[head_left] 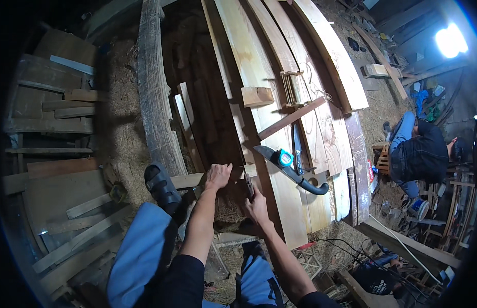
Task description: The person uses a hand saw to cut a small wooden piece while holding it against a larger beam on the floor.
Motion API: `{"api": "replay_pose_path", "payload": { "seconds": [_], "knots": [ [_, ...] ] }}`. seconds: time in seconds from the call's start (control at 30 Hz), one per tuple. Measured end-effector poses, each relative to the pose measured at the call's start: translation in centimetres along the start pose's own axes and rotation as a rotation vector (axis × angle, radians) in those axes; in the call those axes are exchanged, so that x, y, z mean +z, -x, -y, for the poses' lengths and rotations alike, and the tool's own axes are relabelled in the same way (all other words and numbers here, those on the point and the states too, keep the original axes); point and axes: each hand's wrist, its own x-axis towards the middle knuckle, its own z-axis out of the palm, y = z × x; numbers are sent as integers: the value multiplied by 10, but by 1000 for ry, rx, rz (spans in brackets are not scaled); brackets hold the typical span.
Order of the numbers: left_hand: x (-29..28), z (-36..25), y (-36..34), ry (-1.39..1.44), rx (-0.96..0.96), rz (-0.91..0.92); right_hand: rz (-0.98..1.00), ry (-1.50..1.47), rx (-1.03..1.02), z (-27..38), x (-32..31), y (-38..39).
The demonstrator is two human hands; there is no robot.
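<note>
My left hand (218, 177) has its fingers curled at a pale wooden strip (189, 180) lying crosswise beneath it; what they hold, if anything, is unclear. My right hand (257, 206) grips a dark narrow tool (250, 186), upright near the strip's right end. On the boards to the right lie a large curved blade with black handle (313, 188), a round turquoise tape measure (284, 158) on it, and a dark long tool (297, 148). A brown stick (291, 117), a wood block (257, 97) and a brass-coloured frame-like piece (291, 88) lie farther up.
A weathered beam (155, 92) runs along the left, beside my sandalled foot (161, 187). Stacked planks (59, 182) fill the far left. A crouching person (418, 154) is at right, another (374, 280) at lower right, near dangling cables (346, 252) and scattered timber.
</note>
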Motion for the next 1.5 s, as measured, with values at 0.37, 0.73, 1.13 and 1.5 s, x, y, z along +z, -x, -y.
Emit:
{"api": "replay_pose_path", "payload": {
  "seconds": [0.37, 0.73, 1.13, 1.5],
  "knots": [
    [-5, 2, -19, 30, -76, 18, -79, 125, 105, 51, -17, -54],
    [4, 7, -25, 70, -122, 130, 172, 72, 250, 108, -111, 7],
    [33, 14, -26, -11, -83, 90, 19, 121, 167, 110, -71, -17],
    [62, 15, -25, -114, -45, 47, 45, 107, 182, 111, -69, -37]
  ]
}}
